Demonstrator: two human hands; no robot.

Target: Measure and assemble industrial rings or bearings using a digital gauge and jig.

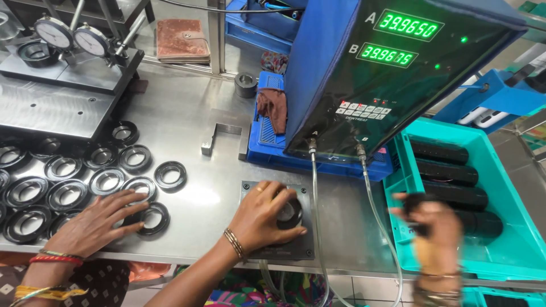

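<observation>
My left hand [263, 215] grips a black ring [290, 213] seated on a dark square gauge plate [304, 247] at the table's front edge. My right hand [435, 227] is blurred by motion above a teal crate [512, 187]; its fingers are closed around a small dark part [414, 200]. The crate holds several black cylindrical stacks [441, 152]. A co-worker's hand [94, 224] with bangles rests on loose black rings [153, 219] at the lower left.
Many black rings [62, 193] lie across the steel table's left side. A blue gauge box with two green readouts [398, 40] leans over a blue tray [267, 136], with two clear hoses [315, 187] running down. Dial gauges [54, 31] stand at the back left.
</observation>
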